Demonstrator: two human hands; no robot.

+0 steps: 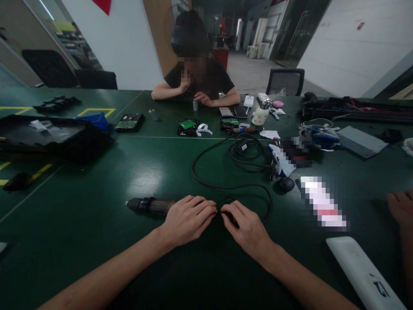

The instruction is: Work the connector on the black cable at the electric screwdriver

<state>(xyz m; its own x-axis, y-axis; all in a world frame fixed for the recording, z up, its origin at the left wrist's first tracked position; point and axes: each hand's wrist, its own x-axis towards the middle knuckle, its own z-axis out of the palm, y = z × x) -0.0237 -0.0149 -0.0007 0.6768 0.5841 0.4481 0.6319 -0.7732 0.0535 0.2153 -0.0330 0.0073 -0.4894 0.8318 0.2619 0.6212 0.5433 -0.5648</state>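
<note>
A dark electric screwdriver [150, 205] lies on the green table with its tip to the left. My left hand [190, 218] is wrapped over the rear part of its body, hiding that end. Close beside it, my right hand [247, 228] pinches the end of a black power cord [271, 202] between thumb and fingers. The fingertips of both hands almost meet at the tool's rear. Whether the cord's end is inside the screwdriver or just apart from it I cannot tell. From my right hand the cord loops away to a coil [247, 150].
Across the table [97, 245] sits a person [196, 73] touching a small grey cylinder [195, 105]. Green circuit boards [188, 124] and a cup of tools [260, 115] stand farther back. A black tray [48, 133] is left; a white numbered case [361, 269] and another person's hand [400, 206] are right.
</note>
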